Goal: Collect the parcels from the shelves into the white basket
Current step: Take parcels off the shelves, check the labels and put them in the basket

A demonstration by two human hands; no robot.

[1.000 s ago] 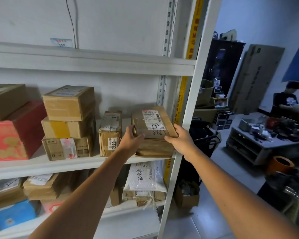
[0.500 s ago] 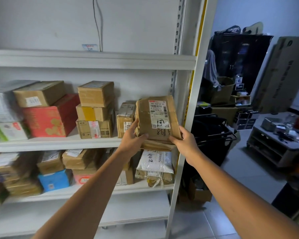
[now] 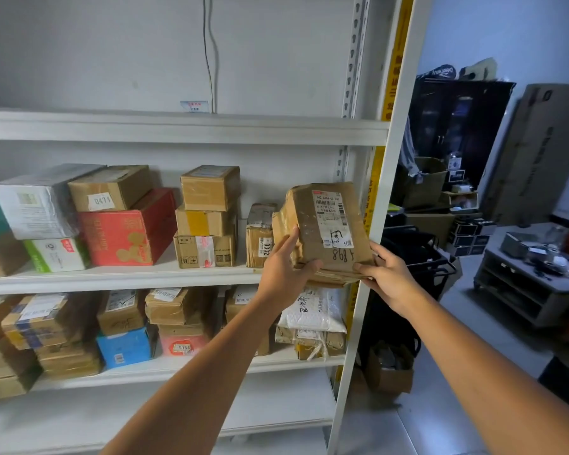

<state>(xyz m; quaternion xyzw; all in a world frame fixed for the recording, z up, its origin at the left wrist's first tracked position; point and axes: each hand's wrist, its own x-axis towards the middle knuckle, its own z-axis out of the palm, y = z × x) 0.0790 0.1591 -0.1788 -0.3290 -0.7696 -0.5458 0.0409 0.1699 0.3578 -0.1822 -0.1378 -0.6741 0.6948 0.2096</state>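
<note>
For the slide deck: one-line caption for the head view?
The left hand and right hand grip a brown parcel at the right end of a shelf, boxes stacked to its left.

Numbers on the middle shelf first: a white sticker reading "0471" on the brown box [image 3: 112,188] toward the left, sitting atop the red box [image 3: 125,238], whose gold print can't be read. Moving right, "0332" runs sideways down the narrow box [image 3: 258,231]. Just beside it, the tilted parcel [image 3: 322,231] carries a barcode label with print too small to read, and below that handwritten digits, "868" plus a stroke I can't make out. On the lower shelf, "0164" sits on an oval sticker on the pink box [image 3: 178,343]. The yellow strip [image 3: 395,57] on the upright bears black characters, illegible.
</note>
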